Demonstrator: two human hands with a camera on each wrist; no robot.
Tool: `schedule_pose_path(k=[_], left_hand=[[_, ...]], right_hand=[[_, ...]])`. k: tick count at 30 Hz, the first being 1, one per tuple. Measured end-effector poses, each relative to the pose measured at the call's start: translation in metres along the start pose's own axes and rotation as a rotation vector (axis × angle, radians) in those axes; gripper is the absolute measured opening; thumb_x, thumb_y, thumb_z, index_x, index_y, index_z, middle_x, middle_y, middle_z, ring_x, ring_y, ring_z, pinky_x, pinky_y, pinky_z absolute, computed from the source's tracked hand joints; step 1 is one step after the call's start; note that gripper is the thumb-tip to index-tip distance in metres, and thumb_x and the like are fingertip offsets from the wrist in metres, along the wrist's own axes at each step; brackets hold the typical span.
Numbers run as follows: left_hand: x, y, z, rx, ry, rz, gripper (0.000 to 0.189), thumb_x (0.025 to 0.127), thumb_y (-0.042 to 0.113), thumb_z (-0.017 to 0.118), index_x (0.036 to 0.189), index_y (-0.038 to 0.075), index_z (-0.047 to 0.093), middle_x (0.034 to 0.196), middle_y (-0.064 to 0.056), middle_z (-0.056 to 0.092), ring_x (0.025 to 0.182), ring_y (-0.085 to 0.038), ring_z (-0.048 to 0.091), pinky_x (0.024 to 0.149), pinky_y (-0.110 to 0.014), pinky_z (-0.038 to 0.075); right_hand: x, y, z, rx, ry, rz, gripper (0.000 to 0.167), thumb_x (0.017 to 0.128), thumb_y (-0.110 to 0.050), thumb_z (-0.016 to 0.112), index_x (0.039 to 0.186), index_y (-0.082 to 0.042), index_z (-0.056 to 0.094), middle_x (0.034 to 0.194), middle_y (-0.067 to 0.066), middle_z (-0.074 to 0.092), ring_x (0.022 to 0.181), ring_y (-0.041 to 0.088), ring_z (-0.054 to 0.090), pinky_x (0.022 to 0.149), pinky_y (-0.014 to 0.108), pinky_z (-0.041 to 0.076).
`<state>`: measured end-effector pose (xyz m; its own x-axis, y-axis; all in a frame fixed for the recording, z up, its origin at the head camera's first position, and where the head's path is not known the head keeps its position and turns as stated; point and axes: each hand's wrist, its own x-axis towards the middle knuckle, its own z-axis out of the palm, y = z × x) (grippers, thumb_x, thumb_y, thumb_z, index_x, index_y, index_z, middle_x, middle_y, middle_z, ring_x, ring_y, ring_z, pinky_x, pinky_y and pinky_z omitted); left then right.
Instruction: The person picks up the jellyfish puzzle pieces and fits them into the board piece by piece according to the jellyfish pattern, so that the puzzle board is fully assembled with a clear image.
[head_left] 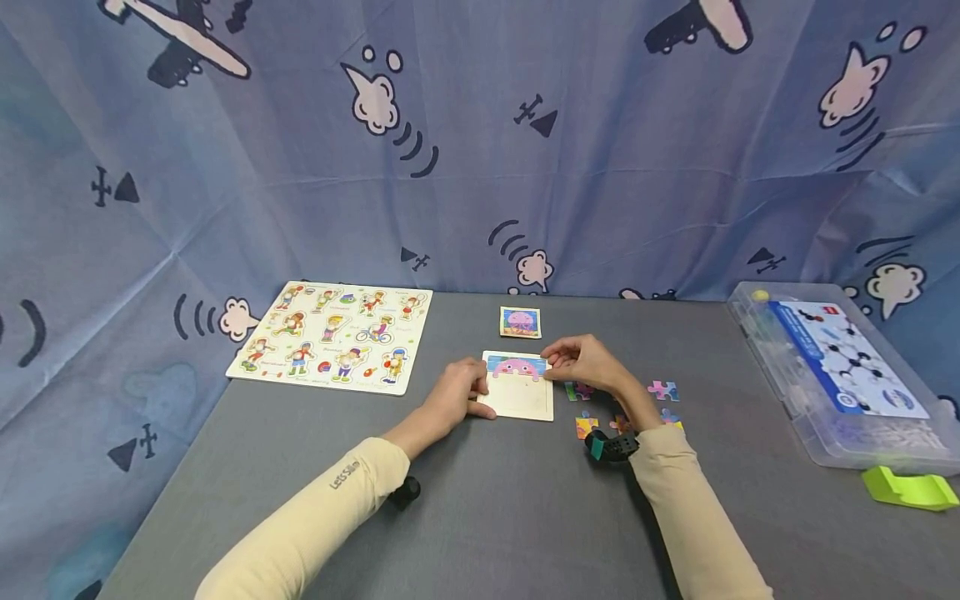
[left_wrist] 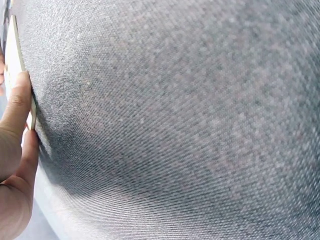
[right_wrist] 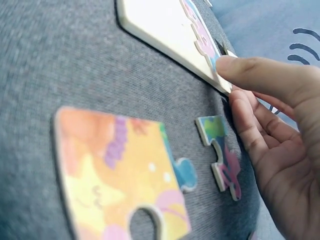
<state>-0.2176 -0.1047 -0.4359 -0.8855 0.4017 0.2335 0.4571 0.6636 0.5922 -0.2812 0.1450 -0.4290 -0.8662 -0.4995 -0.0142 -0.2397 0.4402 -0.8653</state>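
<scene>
A small square puzzle tray (head_left: pixel 517 400) lies on the grey tabletop, with pink-and-blue puzzle pieces (head_left: pixel 516 367) along its top row showing an octopus's eyes. My left hand (head_left: pixel 453 392) holds the tray's left edge, thumb near the lower corner. At the upper right corner, my right hand (head_left: pixel 581 362) grips the tray's edge. In the right wrist view its thumb (right_wrist: pixel 245 70) presses the end of the top row while the other fingers lie against the tray's side. Loose jigsaw pieces lie beside the right forearm, including a yellow starfish piece (right_wrist: pixel 120 175) and a green-and-pink piece (right_wrist: pixel 220 155).
Behind the tray lies a small octopus picture (head_left: pixel 520 322). A large peg board with sports figures (head_left: pixel 330 337) is at the left. On the right stand a clear plastic case (head_left: pixel 810 417) and a bright green object (head_left: pixel 910 489). A patterned curtain (head_left: pixel 465 167) hangs behind.
</scene>
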Motion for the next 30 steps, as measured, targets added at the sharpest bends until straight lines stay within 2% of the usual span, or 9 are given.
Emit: schedule_pose_path(k=[3, 7, 14, 18, 24, 30], left_hand=[[0.001, 0.001, 0.0, -0.001, -0.001, 0.001, 0.04, 0.062, 0.018, 0.089, 0.07, 0.0, 0.054, 0.071, -0.008, 0.048, 0.063, -0.012, 0.041, 0.057, -0.022, 0.037], [0.001, 0.001, 0.001, 0.013, -0.005, 0.001, 0.039, 0.062, 0.018, 0.089, 0.071, 0.001, 0.055, 0.072, -0.007, 0.049, 0.063, -0.011, 0.041, 0.057, -0.022, 0.037], [-0.001, -0.003, 0.003, 0.005, 0.013, 0.022, 0.039, 0.061, 0.018, 0.09, 0.071, 0.001, 0.056, 0.071, -0.008, 0.05, 0.062, -0.011, 0.041, 0.057, -0.022, 0.038], [-0.002, -0.004, 0.004, 0.0, 0.016, 0.024, 0.038, 0.062, 0.018, 0.089, 0.071, 0.002, 0.057, 0.072, -0.005, 0.05, 0.062, -0.01, 0.041, 0.058, -0.02, 0.038], [-0.003, -0.005, 0.004, -0.002, 0.021, 0.051, 0.042, 0.062, 0.02, 0.09, 0.07, 0.0, 0.053, 0.067, -0.011, 0.048, 0.059, -0.01, 0.036, 0.056, -0.021, 0.032], [-0.004, -0.007, 0.005, -0.018, 0.014, 0.044, 0.041, 0.066, 0.019, 0.088, 0.071, -0.001, 0.052, 0.066, -0.011, 0.048, 0.058, -0.009, 0.034, 0.056, -0.021, 0.031]], right_hand=[[0.001, 0.015, -0.002, 0.038, 0.029, 0.005, 0.031, 0.08, -0.004, 0.076, 0.106, 0.009, 0.065, 0.088, 0.014, 0.063, 0.075, 0.015, 0.055, 0.065, 0.02, 0.047], [-0.008, 0.018, -0.007, 0.095, 0.059, 0.005, 0.033, 0.082, -0.006, 0.074, 0.109, 0.008, 0.065, 0.095, 0.018, 0.065, 0.079, 0.014, 0.059, 0.069, 0.022, 0.049], [-0.023, 0.021, -0.02, 0.099, 0.037, -0.014, 0.033, 0.083, -0.005, 0.073, 0.111, 0.01, 0.063, 0.102, 0.024, 0.065, 0.084, 0.017, 0.061, 0.073, 0.022, 0.051], [-0.032, 0.021, -0.026, 0.051, 0.002, -0.016, 0.033, 0.082, -0.003, 0.074, 0.109, 0.012, 0.063, 0.1, 0.024, 0.065, 0.081, 0.016, 0.06, 0.071, 0.022, 0.051], [-0.045, 0.022, -0.033, -0.105, -0.055, -0.009, 0.031, 0.082, -0.006, 0.075, 0.108, 0.009, 0.066, 0.097, 0.016, 0.067, 0.081, 0.012, 0.061, 0.072, 0.02, 0.05], [-0.048, 0.024, -0.035, -0.21, -0.064, -0.044, 0.028, 0.08, -0.008, 0.077, 0.104, 0.006, 0.068, 0.097, 0.013, 0.066, 0.082, 0.014, 0.06, 0.072, 0.022, 0.05]])
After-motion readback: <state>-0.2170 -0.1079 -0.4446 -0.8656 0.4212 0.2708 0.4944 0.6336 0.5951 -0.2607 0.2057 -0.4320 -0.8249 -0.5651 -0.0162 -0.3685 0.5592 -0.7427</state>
